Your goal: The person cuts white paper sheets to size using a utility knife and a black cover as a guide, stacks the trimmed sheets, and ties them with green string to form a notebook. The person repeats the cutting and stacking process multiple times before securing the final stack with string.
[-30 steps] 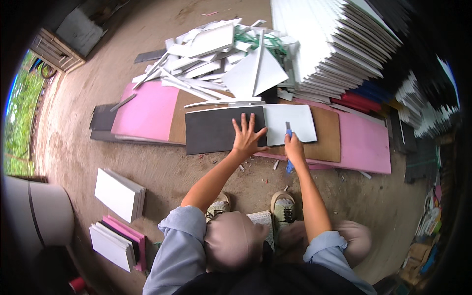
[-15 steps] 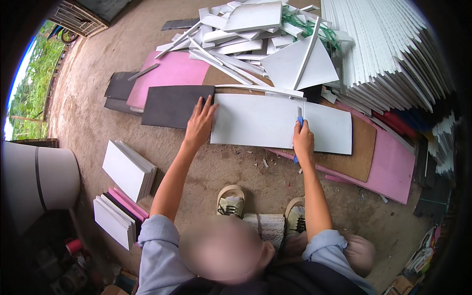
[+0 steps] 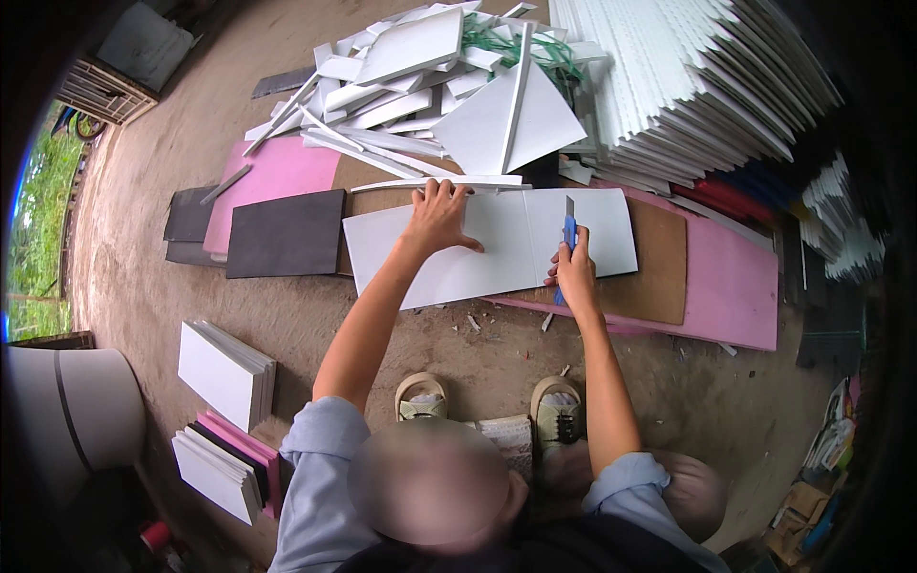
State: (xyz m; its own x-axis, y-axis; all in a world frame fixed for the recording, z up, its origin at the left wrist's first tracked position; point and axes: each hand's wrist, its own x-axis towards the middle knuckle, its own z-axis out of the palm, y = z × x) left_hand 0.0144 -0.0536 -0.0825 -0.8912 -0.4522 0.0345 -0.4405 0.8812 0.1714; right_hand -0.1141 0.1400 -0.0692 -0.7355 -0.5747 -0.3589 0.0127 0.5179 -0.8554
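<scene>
A white foam sheet lies in front of me, with a straight line across it that sets off its right part. My left hand rests on the sheet, fingers spread at its far edge and thumb stretched out to the right. In my right hand is a blue utility knife, its blade out and pointing away from me. The knife is over the right part, near that line; I cannot tell whether the blade touches. Beside the sheet's left end lies a dark grey sheet.
A brown board and pink sheets lie beneath the white one. Beyond are a heap of white offcuts and a tall white stack. At left stand cut white blocks and a white roll.
My left hand has moved from the dark sheet's edge onto the white sheet. The white sheet's left part now slants toward me. My head view has shifted to the right.
</scene>
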